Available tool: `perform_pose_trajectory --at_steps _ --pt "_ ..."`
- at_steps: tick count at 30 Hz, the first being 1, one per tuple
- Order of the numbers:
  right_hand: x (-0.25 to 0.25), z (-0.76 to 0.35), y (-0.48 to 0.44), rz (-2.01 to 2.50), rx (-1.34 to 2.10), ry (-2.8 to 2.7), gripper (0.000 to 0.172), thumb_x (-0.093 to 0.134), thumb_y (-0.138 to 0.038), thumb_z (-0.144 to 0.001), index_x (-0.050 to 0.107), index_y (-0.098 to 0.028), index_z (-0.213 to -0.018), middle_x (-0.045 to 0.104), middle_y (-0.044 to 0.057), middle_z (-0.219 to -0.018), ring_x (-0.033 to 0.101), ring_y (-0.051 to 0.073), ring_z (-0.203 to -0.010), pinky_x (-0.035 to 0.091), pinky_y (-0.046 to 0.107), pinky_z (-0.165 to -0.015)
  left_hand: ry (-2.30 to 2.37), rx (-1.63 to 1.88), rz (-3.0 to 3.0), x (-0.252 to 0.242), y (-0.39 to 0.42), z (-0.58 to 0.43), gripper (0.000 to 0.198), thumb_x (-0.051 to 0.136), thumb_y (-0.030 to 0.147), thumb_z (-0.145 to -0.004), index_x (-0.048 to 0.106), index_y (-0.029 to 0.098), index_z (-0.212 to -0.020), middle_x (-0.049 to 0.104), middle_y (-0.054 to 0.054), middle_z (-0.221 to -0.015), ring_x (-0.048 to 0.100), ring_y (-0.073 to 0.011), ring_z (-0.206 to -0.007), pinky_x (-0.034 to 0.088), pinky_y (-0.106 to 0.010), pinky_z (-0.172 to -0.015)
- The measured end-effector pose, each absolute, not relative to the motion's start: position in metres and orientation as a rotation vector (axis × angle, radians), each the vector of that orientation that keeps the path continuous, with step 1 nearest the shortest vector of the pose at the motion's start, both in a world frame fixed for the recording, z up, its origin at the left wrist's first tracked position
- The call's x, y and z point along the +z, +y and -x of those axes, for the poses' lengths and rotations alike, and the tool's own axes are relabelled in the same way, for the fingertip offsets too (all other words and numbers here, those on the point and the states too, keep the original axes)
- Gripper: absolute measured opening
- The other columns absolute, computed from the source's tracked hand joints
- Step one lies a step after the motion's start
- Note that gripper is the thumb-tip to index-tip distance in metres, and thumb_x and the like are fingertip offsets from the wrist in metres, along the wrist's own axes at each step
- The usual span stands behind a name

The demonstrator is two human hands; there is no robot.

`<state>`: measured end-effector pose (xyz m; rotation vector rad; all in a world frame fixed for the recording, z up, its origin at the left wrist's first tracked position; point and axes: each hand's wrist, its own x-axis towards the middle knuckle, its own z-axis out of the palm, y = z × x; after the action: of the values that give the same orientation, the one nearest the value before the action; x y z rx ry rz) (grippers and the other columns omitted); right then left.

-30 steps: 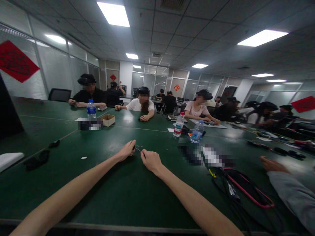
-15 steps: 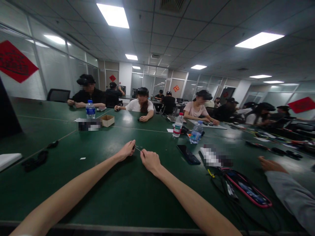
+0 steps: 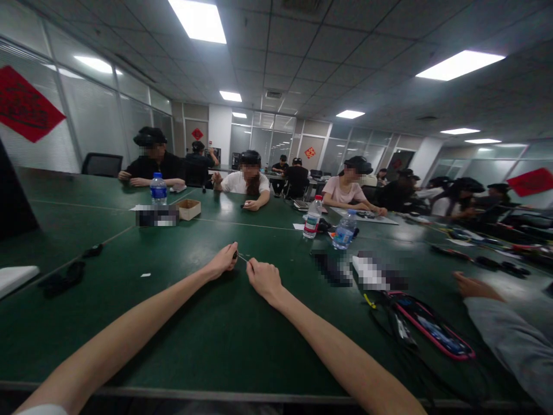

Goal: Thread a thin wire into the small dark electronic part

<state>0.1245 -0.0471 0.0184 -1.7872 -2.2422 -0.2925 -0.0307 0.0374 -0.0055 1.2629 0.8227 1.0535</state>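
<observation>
Green stretches beneath both hands as I look on from my remote seat: the desk [image 3: 194,351] runs from its near edge to the people seated opposite. Around its middle, I have the left hand [image 3: 222,261] closed round a small dark object [image 3: 235,254], only a bit of it showing beside the fingers. From there a thin pale strand [image 3: 242,257] slants across the short gap to the right hand [image 3: 264,280], whose narrow grip pinches it between thumb and forefinger; what else sits inside that fist I cannot tell. My two hands are near each other but apart, both bare forearms [image 3: 129,349] reaching in from the near edge.

Off to my right, a pink-edged device [image 3: 436,327] lies flat, with a yellow piece [image 3: 369,300] near its far end. Beyond it rests another person's hand [image 3: 479,286], in a grey sleeve [image 3: 510,337]. Ahead, a red-capped bottle [image 3: 312,218] stands near a blue-capped bottle [image 3: 344,231]. Farther left I see an open-topped box [image 3: 190,212] and, left of the left hand, a white scrap [image 3: 146,275]. Across the desk, a person in white [image 3: 235,182] has one hand raised.
</observation>
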Motion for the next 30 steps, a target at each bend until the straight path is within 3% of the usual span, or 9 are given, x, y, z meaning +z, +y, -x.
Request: perform_pose_trajectory --at_steps 14,22,30 --pt "0.012 -0.125 -0.042 1.730 -0.261 -2.214 0.044 0.018 -0.044 -0.096 0.057 -0.024 -0.101 0.068 0.007 -0.086 0.064 0.019 -0.074 0.045 0.029 -0.066 0.824 1.054 -1.239 -0.006 0.036 0.030 0.040 0.044 0.059 -0.081 0.039 0.020 -0.076 0.027 0.009 -0.047 0.021 -0.0040 -0.035 0.015 -0.016 -0.037" --pt "0.016 -0.147 -0.024 1.825 -0.034 -1.986 0.044 0.018 -0.039 -0.097 0.057 -0.020 -0.101 0.067 0.008 -0.081 0.063 0.015 -0.065 0.044 0.025 -0.059 0.699 1.096 -1.078 -0.012 0.045 0.043 0.039 0.044 0.056 -0.083 0.036 0.020 -0.070 0.027 0.009 -0.046 0.022 -0.0049 -0.035 0.017 -0.016 -0.037" --pt "0.015 -0.145 -0.029 1.676 -0.131 -2.156 0.041 0.023 -0.042 -0.097 0.058 -0.023 -0.101 0.068 0.006 -0.083 0.063 0.014 -0.067 0.042 0.023 -0.061 0.715 1.047 -1.076 -0.006 0.040 0.042 0.036 0.044 0.054 -0.084 0.041 0.019 -0.073 0.026 0.009 -0.044 0.020 -0.0048 -0.034 0.014 -0.016 -0.037"
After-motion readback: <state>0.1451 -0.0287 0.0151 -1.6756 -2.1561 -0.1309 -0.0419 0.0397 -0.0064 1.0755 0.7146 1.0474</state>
